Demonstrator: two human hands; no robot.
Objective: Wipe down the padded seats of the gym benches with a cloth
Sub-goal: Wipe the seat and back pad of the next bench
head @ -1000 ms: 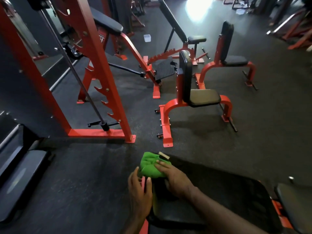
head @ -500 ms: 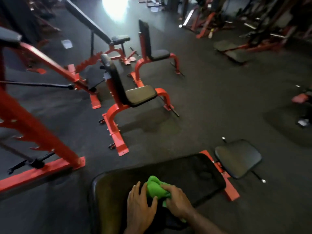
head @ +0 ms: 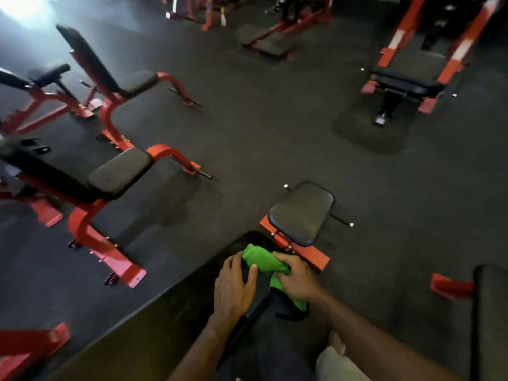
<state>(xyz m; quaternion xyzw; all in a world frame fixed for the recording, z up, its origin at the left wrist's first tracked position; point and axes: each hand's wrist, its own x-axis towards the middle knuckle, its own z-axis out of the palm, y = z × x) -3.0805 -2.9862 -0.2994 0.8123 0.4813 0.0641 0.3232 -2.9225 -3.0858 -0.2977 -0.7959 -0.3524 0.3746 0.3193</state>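
Hands and cloth shifted from the pad's near-left part to its far end; view swung right.

Left of the grip: two red-framed seat benches (head: 121,174), blurred. Left hand (head: 233,287) lies flat on the long black pad (head: 154,325), fingertips touching the green cloth (head: 261,262). Right hand (head: 295,279) grips the bunched cloth on the pad; its tail hangs underneath, partly hidden. Just beyond: small seat pad (head: 301,213). Far right: another pad (head: 492,320), cut off.

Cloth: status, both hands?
Right hand grips cloth. Left hand flat, fingertips touching cloth. Cloth bunched on bench pad. Nothing in the way.
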